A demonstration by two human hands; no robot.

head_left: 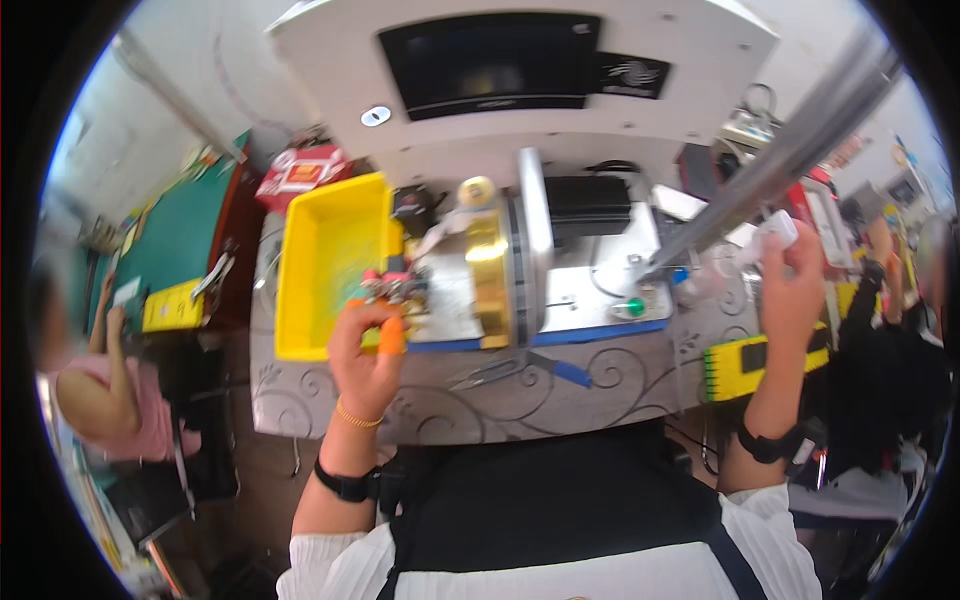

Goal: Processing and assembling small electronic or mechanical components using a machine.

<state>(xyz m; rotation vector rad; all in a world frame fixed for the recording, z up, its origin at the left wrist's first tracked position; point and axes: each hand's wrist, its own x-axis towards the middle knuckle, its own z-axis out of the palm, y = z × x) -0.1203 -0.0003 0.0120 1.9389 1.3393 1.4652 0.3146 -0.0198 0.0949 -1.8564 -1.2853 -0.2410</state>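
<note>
My left hand point(365, 352), with orange finger cots on the fingertips, pinches a small metal part with red ends point(385, 287) at the left side of a bench machine. The machine has a brass-coloured drum point(487, 268) and a steel plate point(535, 240) on a blue-edged base point(600, 330). My right hand point(790, 285) is raised at the right and grips a small white object point(778, 232) just below a slanted metal bar point(790, 150).
A yellow plastic bin point(318, 265) stands left of the machine. Blue-handled tweezers point(515, 370) lie on the patterned tabletop point(560, 395). A yellow block point(765, 360) sits at the right edge. A white housing with a dark screen point(490, 62) stands behind. Other people sit at left and right.
</note>
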